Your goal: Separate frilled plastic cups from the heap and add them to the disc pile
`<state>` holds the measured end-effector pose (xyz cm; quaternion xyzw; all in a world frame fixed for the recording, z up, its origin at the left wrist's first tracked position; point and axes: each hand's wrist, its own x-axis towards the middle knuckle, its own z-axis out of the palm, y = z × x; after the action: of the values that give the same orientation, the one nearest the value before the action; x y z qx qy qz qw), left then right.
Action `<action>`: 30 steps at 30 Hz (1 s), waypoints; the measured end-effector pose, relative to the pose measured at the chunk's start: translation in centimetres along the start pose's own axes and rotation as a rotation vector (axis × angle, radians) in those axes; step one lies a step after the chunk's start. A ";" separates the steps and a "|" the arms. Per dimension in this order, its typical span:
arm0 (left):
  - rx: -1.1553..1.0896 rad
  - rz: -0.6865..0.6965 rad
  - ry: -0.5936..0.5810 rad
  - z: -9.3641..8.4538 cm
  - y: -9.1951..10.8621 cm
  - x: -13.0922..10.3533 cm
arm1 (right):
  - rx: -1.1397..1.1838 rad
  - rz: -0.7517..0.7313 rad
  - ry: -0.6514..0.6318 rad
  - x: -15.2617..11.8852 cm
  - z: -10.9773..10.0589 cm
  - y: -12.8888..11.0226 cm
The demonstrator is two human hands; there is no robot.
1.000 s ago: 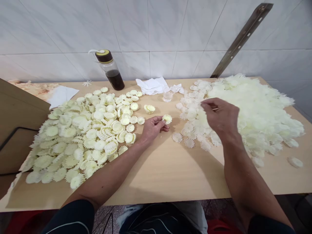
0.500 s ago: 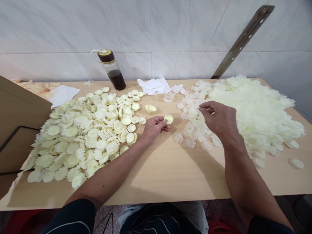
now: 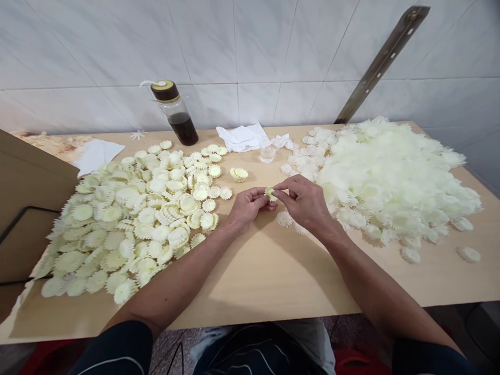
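Note:
Between my two hands, above the middle of the table, is a small pale yellow-green scalloped flower piece [image 3: 269, 194]. The fingers of my left hand [image 3: 249, 207] are closed on its left side. My right hand [image 3: 302, 200] pinches at its right side with thumb and forefinger; whether a separate petal disc is in that pinch is hidden. A heap of cupped, toothed flower pieces [image 3: 156, 208] lies to the left. On the right spreads a larger pile of thin, translucent petal discs [image 3: 390, 177]. One small stack of flower pieces [image 3: 239, 174] sits just beyond my left hand.
A bottle of dark liquid [image 3: 182, 122] stands at the back, near the tiled wall [image 3: 211, 41]. Crumpled white tissue [image 3: 242, 138] and a small clear cup [image 3: 267, 154] are right of it. A cardboard box [image 3: 31, 192] borders the left side; a metal bracket [image 3: 383, 62] leans behind.
My right hand has moved left from the translucent discs to the flower piece in my left hand. My left hand stays nearly in place.

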<state>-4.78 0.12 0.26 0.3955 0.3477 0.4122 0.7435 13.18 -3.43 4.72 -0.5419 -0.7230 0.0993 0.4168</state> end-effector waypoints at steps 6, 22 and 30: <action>-0.075 -0.014 -0.029 0.1 0.3 -0.2 | -0.054 0.063 -0.033 -0.2 0.7 1.3; -0.032 -0.013 -0.052 0.3 0.4 -0.6 | -0.021 0.032 0.023 -0.3 1.1 2.1; 0.006 0.009 -0.041 0.3 0.2 -0.4 | 0.046 0.046 0.024 -0.3 1.1 2.0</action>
<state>-4.76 -0.28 0.71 0.4076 0.3321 0.4061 0.7474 13.82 -2.58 2.72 -0.5499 -0.7028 0.1188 0.4354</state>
